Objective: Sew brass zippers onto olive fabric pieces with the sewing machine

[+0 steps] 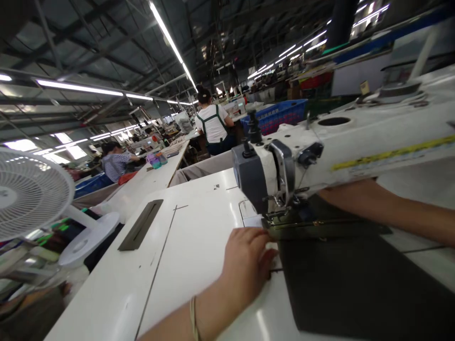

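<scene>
A white sewing machine (377,142) with a dark grey head end reaches in from the right. Under its needle area lies a dark olive fabric piece (341,279) with a zipper-like strip (316,223) along its far part. My left hand (249,260) rests at the fabric's left edge, just in front of the machine head, its fingers bent and close together; what they hold, if anything, is hidden. Behind the machine arm my right forearm (384,203) reaches toward the fabric, and the right hand itself is hidden by the machine.
A folded olive strip piece (141,225) lies on the white table (192,241). A white fan (31,194) stands at the left. Beyond are a blue crate (280,111), bottles (156,160), and people seated at other machines.
</scene>
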The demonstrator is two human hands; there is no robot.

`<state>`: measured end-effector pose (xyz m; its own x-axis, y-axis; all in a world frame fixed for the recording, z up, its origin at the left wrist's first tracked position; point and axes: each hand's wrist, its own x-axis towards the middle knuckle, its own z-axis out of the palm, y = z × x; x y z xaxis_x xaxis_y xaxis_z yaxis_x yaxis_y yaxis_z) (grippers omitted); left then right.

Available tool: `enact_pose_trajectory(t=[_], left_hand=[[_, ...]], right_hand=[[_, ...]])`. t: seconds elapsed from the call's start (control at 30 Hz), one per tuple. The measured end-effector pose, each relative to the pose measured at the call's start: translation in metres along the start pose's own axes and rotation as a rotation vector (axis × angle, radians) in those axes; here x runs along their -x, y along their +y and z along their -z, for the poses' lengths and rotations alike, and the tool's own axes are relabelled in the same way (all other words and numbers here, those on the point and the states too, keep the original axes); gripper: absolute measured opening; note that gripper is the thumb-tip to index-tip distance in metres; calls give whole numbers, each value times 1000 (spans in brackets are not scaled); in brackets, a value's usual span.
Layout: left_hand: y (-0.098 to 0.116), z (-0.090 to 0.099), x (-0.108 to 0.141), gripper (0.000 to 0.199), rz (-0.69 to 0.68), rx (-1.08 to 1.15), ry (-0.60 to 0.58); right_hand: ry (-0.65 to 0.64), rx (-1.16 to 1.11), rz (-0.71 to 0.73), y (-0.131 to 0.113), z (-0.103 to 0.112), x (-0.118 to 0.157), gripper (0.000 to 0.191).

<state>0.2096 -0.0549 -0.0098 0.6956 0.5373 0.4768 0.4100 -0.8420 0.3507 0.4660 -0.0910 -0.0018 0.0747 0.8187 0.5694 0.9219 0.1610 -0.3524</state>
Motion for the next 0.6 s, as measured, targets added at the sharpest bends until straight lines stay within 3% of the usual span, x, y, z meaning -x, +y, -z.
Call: enact_pose_trajectory(t=[0.13, 0.2, 0.4, 0.47, 0.6], left_hand=[[-23, -2, -7, 13, -205, -97, -86], [-22, -4, -13, 13, -208, -122, -112], [-12, 1, -24, 15, 85, -119, -93], [-12, 1, -22, 10, 45, -119, -108], [-16, -3, -18, 10, -122, -169, -143]], right_hand=[[-95, 0, 265, -42, -3, 47, 32], [-92, 40, 373, -60, -10, 60, 31], [-221, 267, 246, -69, -31, 41, 24], [-163, 245, 278, -67, -30, 41, 15], [-55, 238, 355, -63, -28, 53, 22]])
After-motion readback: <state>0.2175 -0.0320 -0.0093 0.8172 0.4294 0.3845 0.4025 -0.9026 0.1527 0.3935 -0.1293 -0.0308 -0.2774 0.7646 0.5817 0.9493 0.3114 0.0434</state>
